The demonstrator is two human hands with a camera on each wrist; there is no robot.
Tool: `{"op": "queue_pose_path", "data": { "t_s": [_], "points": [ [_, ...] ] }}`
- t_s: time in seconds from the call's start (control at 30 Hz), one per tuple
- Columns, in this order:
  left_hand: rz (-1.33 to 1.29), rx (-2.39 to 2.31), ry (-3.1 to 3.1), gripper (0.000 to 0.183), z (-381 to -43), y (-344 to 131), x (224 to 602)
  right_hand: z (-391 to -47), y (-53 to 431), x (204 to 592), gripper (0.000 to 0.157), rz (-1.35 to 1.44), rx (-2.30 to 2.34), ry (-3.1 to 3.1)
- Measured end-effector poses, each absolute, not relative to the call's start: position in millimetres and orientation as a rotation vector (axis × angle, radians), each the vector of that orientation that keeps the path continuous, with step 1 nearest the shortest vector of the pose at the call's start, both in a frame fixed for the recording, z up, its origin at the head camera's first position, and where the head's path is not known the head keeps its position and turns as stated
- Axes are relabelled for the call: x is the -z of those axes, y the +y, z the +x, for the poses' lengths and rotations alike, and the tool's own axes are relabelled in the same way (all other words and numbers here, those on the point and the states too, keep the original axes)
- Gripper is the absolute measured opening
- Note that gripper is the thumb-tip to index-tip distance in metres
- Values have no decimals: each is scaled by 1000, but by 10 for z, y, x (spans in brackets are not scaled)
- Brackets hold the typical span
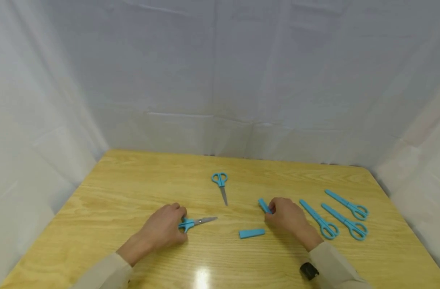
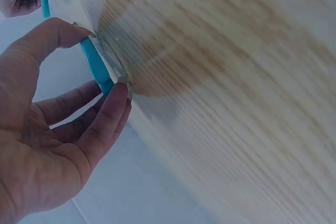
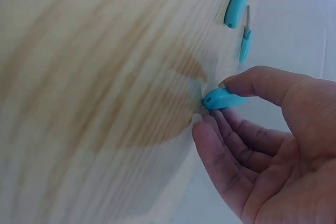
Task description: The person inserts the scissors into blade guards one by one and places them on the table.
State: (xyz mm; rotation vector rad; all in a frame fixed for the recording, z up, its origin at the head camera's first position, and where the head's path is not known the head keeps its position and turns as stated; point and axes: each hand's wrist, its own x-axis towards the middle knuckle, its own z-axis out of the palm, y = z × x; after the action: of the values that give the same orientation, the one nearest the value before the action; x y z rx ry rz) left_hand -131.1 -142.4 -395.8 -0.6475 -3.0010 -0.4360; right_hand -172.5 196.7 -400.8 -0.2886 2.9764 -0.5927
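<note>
On the left of the table, my left hand holds a pair of scissors by the blue handles, thumb and fingers at opposite edges. The bare blades point right. The left wrist view shows the blue handle between thumb and fingertips, low over the wood. Right of centre, my right hand pinches a blue blade cover near one end; in the right wrist view the cover sits between thumb and fingers. Another blade cover lies loose between the hands. A second bare-bladed pair of scissors lies farther back.
Three covered blue scissors lie to the right: one pair beside my right hand, a second pair, and a third pair behind it. A small black object is by the right sleeve. White cloth hangs behind the wooden table.
</note>
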Motion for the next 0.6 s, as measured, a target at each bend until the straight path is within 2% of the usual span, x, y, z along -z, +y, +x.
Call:
{"op": "queue_pose_path", "data": {
  "t_s": [0.33, 0.6],
  "points": [
    [-697, 382, -3013, 23, -1258, -1397, 3985, -1676, 1981, 3991, 15, -260, 620, 2959],
    [-715, 205, -2888, 14, -1233, -1334, 4041, -1659, 2006, 3986, 15, -285, 661, 2983]
  ]
}}
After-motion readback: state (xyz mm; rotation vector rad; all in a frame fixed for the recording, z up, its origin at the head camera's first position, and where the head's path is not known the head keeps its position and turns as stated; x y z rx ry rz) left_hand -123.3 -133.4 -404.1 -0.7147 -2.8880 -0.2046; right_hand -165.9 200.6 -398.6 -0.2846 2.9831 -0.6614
